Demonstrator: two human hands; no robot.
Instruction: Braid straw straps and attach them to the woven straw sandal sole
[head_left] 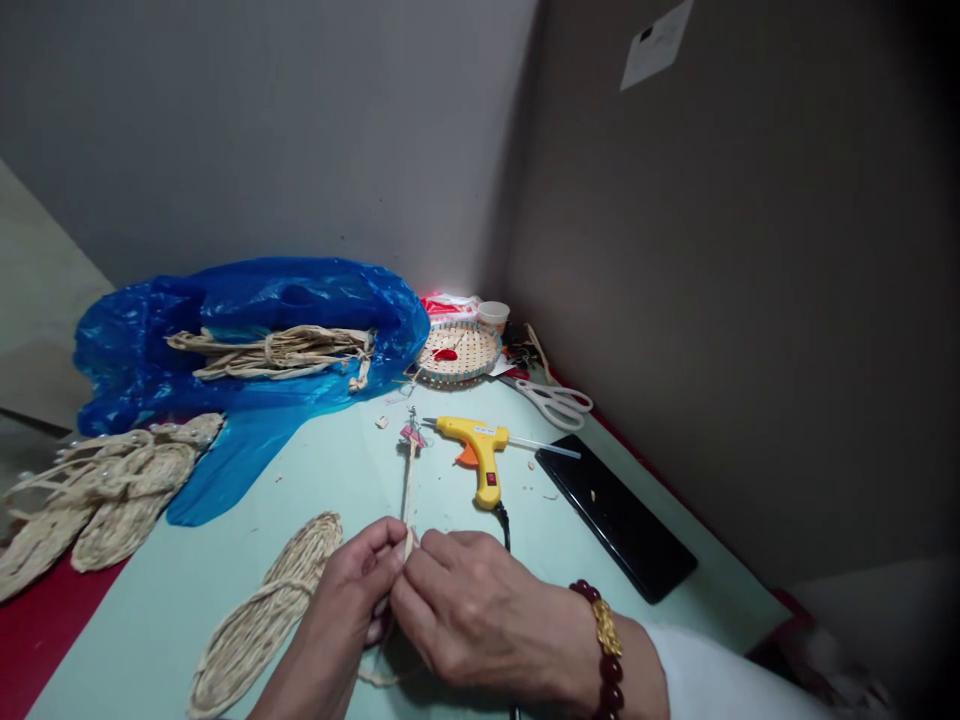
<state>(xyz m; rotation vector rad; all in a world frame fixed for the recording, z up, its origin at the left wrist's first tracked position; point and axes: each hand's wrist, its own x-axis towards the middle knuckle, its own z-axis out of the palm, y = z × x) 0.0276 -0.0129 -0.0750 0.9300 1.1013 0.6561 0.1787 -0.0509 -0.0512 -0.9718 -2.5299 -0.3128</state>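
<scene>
A thin pale straw cord (409,490) runs from a pink clip (412,436) on the table down to both hands. My left hand (367,580) is closed, pinching the cord's near part between thumb and fingers. Against it on the right, my right hand (480,610) has its fingers closed around the same straw; its fingertips are partly hidden. A loose end of straw (379,679) curves out below the hands. To the left of my left hand lies a woven straw sole (262,620) with a strap across it.
A yellow glue gun (487,460) lies beyond my right hand, near a black phone (622,520) and white-handled scissors (555,402). Farther back are a round woven basket (457,350), a paper cup (493,316) and a blue bag (315,290) with straw bundles. Woven sandals (135,500) lie left.
</scene>
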